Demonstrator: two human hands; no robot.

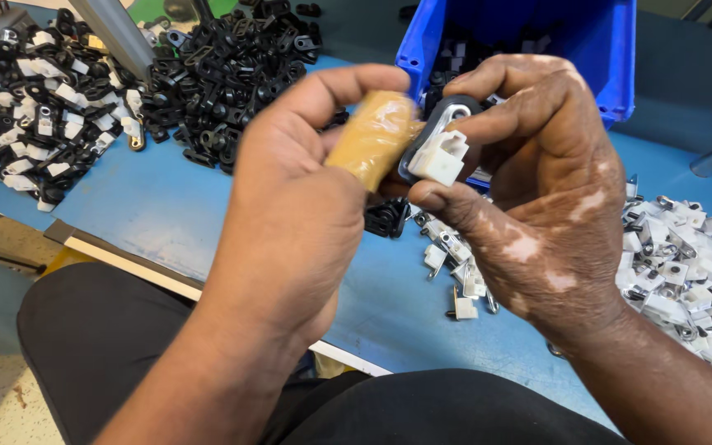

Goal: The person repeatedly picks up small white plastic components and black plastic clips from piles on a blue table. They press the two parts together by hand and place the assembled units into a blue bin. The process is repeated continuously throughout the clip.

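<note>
Both hands meet above the blue table [166,206]: right hand [537,189] pinches a white clip in a black loop [438,148]; left hand [298,206], thumb seemingly taped, presses against it.

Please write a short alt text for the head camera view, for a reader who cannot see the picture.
Two bare hands meet over a blue table: the right hand pinches a small white plastic block with a black-edged metal loop, while the left hand has a tan-wrapped thumb against it. Piles of black clips and white-and-metal parts lie around, beside a blue bin.
</note>
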